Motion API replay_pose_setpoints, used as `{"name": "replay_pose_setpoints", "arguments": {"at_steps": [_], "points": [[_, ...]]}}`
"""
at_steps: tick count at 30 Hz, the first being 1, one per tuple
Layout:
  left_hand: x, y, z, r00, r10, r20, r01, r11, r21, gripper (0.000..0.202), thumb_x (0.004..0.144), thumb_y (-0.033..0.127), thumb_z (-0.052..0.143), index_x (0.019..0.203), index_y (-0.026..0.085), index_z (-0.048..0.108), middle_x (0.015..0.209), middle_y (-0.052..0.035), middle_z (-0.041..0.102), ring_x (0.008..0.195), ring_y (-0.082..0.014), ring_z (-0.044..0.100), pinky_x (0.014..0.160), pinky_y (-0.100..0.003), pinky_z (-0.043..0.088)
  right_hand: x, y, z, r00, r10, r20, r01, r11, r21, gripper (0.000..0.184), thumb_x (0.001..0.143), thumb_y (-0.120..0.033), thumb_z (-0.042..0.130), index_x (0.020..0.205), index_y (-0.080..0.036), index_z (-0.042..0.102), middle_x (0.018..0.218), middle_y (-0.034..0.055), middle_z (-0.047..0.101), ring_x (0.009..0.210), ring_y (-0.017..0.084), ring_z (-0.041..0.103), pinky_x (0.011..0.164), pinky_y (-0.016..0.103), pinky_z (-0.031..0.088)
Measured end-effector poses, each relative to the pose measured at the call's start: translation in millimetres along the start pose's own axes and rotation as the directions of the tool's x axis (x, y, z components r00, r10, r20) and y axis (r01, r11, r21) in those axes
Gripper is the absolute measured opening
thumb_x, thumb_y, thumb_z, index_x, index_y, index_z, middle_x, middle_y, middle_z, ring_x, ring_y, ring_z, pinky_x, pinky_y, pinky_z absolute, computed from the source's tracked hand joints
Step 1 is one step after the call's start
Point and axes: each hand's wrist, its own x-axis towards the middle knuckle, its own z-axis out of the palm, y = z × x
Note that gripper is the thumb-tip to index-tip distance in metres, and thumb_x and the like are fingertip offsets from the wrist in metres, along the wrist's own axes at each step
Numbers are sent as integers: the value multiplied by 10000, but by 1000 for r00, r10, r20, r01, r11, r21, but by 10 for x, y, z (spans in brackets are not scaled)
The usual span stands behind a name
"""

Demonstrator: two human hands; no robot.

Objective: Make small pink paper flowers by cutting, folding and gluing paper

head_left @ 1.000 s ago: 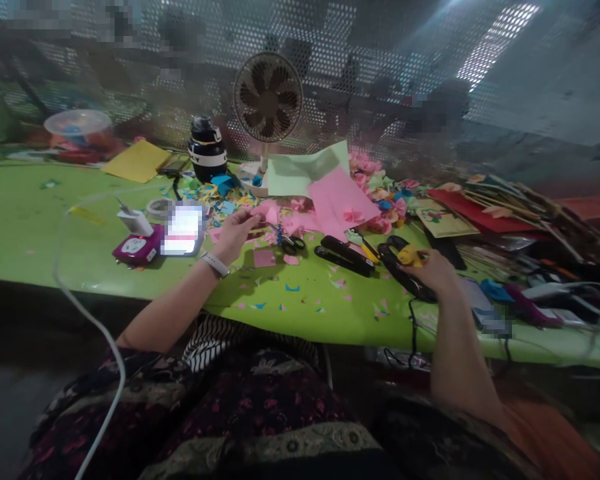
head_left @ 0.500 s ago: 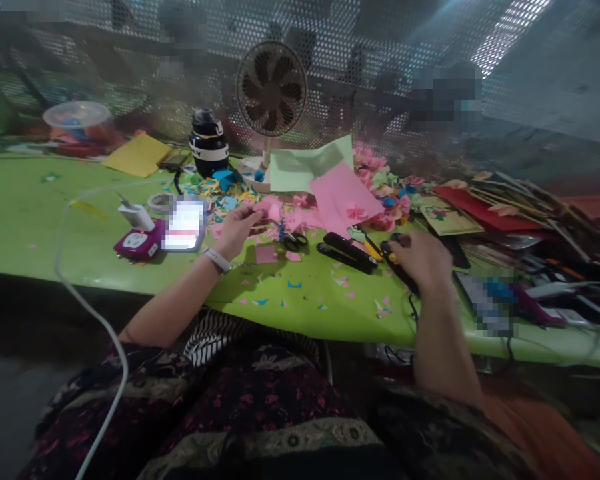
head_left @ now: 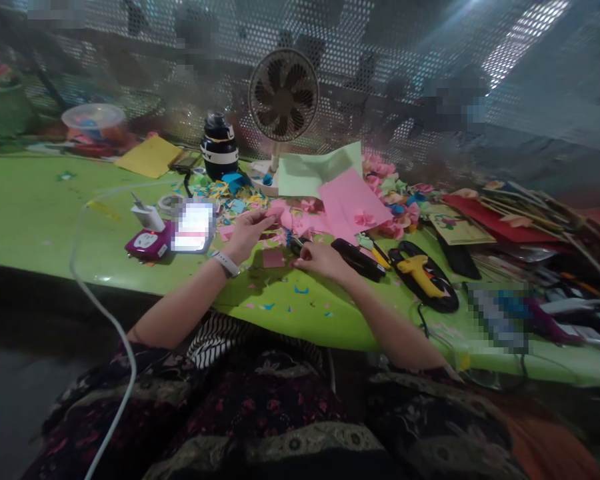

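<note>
My left hand pinches a pink paper piece over a heap of pink cut paper. Close by on the right, my right hand is low over the table, thumb and fingers together. What they hold, if anything, is too small to make out. Just beyond those fingers lie dark-handled scissors, partly hidden. A pink paper square rests flat between the hands. Behind my right wrist is a black stapler. Farther right, a yellow glue gun sits on a black stand.
A lit phone and a purple power adapter lie at left. Behind stand a dark bottle and a fan. Pink and pale green sheets lean mid-table. Sticks and papers crowd the right; a white cable hangs at left.
My right hand has left the glue gun and moved left to beside the scissors, where a small pink scrap lay. My left hand still pinches pink paper. The view has shifted slightly.
</note>
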Motion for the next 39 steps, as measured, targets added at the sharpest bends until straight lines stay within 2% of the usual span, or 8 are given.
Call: {"name": "replay_pose_setpoints", "arguments": {"at_steps": [3,6,9,11,22,28,32,39], "points": [[-19,-3,16,1000,-11,-3,11,1000,-15,138,794,277,822,825,177,734,827,-26,743,731,-127,708,698,-263,573,-16,-11,-15,999,-31,-23,35,977,210,208,820,-347,762,757,-196,634,776,40,688,686,170,599,629,293,436],[-40,-20,34,1000,-14,11,14,1000,-21,174,779,293,839,813,174,717,841,-22,744,740,-126,710,699,-260,572,10,-96,-90,981,-59,-186,141,875,464,251,826,-415,755,764,-195,651,806,44,689,738,179,621,710,333,506],[-58,-51,56,999,1,46,2,997,-80,241,728,315,876,820,164,713,833,-15,743,740,-127,714,717,-265,580,106,-229,-156,908,4,-418,269,760,592,288,819,-481,751,801,-210,655,927,64,703,872,207,650,823,377,551],[-70,-70,75,998,15,63,-6,990,-142,282,697,324,899,820,159,706,813,-10,741,748,-133,723,767,-290,595,192,-307,-161,874,59,-482,289,733,615,275,818,-470,748,806,-217,640,953,67,705,899,215,655,855,390,560],[-139,-87,162,994,-30,105,52,977,-208,274,768,268,850,938,187,651,905,-31,762,876,-165,753,894,-354,601,337,-327,-41,789,127,-601,259,818,513,169,854,-350,646,788,-233,543,771,12,660,703,172,588,717,334,513],[-153,-43,142,991,-50,122,75,975,-210,425,697,370,897,998,190,658,973,-48,766,895,-208,758,770,-334,621,302,-309,-17,787,71,-613,276,848,452,186,862,-382,641,792,-233,554,804,21,658,736,180,599,757,340,511],[-129,-66,117,994,-39,98,55,985,-161,467,659,348,930,995,182,650,902,-33,768,816,-176,753,757,-316,618,287,-299,-5,789,49,-612,298,841,451,191,862,-394,645,805,-233,560,810,23,661,742,180,601,751,340,513],[-107,-92,103,997,38,69,-30,993,-117,417,673,380,917,956,187,679,894,-18,770,841,-169,749,808,-325,620,321,-222,-41,843,108,-528,301,718,628,336,817,-443,739,996,-233,547,873,26,646,813,184,633,743,328,548]]}}
